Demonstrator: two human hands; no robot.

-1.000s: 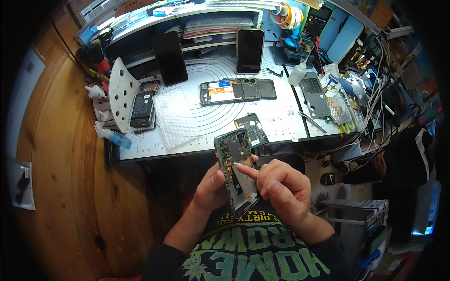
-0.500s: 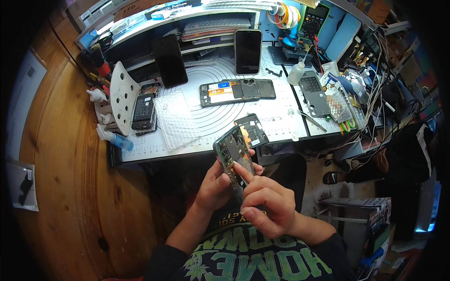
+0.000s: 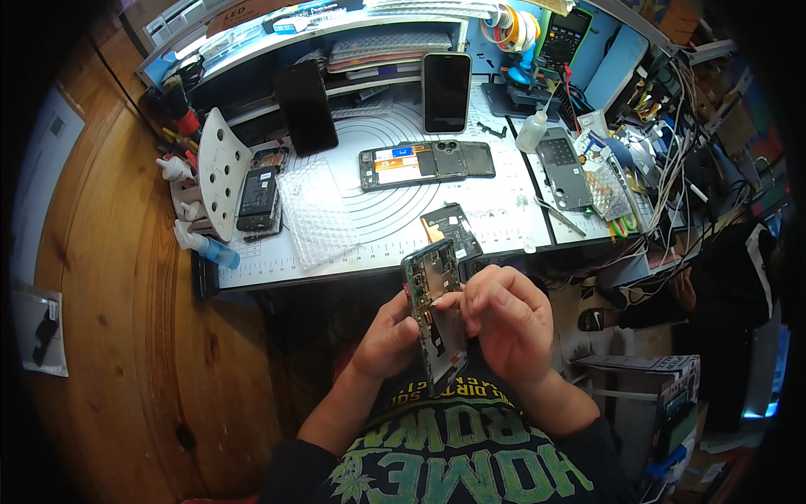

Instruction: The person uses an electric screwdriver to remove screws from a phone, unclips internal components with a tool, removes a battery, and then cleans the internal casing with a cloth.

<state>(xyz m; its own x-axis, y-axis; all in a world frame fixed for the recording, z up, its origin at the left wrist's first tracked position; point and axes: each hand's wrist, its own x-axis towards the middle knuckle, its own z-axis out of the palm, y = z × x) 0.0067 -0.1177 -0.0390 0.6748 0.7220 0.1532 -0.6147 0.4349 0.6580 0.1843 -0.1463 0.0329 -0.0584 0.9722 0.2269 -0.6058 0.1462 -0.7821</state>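
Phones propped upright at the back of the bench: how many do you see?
2: a black phone left of centre, and a pale-rimmed phone to its right, in front of the shelves. Others may be hidden.

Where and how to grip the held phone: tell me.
Grip the held phone by its long left rim, probably best from the left, like the left hand: it is thin and tilted, its bare insides face up, and the right hand occupies the other side.
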